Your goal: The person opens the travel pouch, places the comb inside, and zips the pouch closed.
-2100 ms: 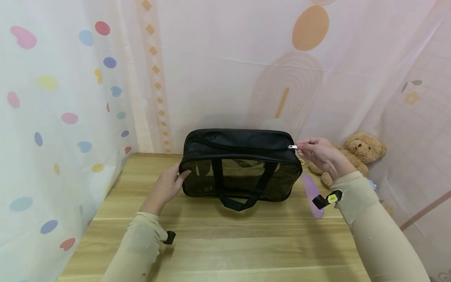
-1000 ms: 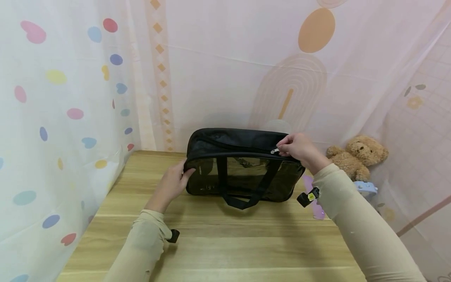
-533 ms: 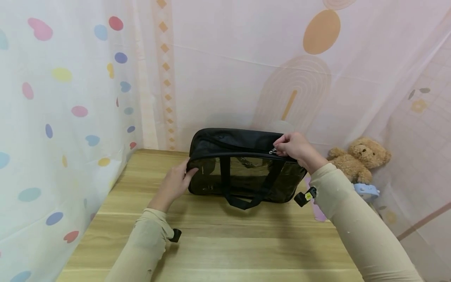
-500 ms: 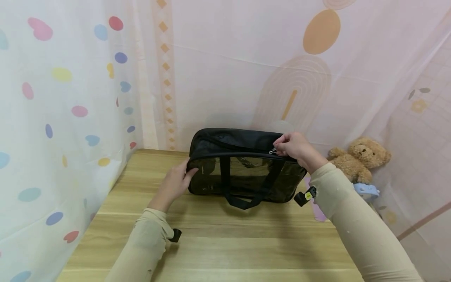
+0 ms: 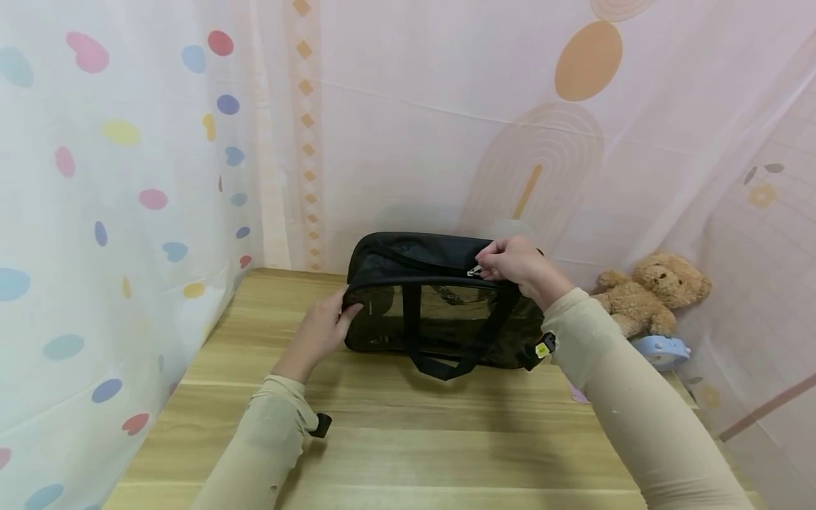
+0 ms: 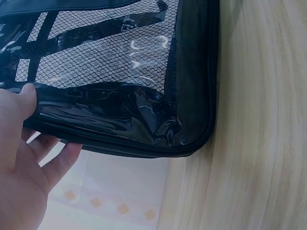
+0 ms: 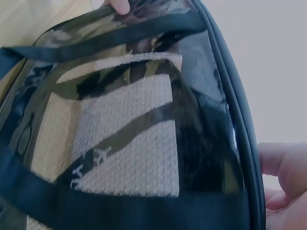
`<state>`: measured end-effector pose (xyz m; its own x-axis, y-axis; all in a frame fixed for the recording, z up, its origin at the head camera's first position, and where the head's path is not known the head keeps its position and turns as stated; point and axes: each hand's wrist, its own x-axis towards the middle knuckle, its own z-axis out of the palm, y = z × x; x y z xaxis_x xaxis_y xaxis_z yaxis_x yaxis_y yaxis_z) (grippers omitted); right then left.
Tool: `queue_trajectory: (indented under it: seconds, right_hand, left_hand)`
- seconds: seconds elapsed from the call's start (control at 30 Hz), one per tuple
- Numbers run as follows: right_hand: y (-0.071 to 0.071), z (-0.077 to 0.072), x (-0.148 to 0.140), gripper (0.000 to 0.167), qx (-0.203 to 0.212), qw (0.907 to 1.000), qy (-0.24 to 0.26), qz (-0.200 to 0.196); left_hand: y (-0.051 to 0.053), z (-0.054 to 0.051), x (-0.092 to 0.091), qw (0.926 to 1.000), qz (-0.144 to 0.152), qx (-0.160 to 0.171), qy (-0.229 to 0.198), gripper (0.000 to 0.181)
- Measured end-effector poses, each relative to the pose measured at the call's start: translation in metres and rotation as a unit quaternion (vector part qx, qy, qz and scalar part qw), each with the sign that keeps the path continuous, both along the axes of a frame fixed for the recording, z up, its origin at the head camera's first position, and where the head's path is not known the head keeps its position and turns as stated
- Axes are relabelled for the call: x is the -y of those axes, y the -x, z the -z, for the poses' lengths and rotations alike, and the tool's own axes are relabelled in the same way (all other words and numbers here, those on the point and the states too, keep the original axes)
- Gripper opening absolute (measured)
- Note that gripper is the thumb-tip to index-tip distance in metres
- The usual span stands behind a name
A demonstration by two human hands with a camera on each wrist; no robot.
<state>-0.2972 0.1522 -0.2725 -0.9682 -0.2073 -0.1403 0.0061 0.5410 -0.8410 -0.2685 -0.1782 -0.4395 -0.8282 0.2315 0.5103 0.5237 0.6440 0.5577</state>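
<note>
A black bag [image 5: 382, 319] with a see-through front stands upright on the wooden table, its strap handle hanging forward. My left hand [image 5: 315, 333] grips the bag's left end, thumb on the front and fingers behind; the left wrist view shows this hand [image 6: 24, 148] at the bag's edge [image 6: 120, 146]. With thumb and fingers, my right hand [image 5: 519, 265] pinches the metal zipper pull [image 5: 474, 270] on the bag's top, right of its middle. In the right wrist view the hand [image 7: 285, 179] is beside the bag's edge [image 7: 240, 124]; the pull is hidden there.
A brown teddy bear [image 5: 653, 294] sits at the right back, with a light blue object [image 5: 663, 350] by it. Part of a purple item [image 5: 578, 394] shows beside my right sleeve. Patterned curtains [image 5: 408, 142] hang behind the table [image 5: 408, 453] and at both sides.
My right hand has moved left along the bag's top with the zipper pull, from the right end. My left hand keeps its grip. The whole scene has shifted slightly right in the head view.
</note>
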Motion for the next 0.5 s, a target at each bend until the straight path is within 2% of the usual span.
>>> queue_trajectory:
  seconds: [0.27,0.5]
  right_hand:
    - [0.003,0.000,0.022,0.023,0.008,0.9998,-0.006,-0.016]
    - [0.004,-0.003,0.043,0.023,0.008,0.9997,0.014,-0.018]
  left_hand:
    - [0.001,-0.001,-0.005,1.0000,0.002,-0.006,0.003,0.034]
    - [0.002,-0.001,-0.011,1.0000,0.000,-0.008,0.005,0.036]
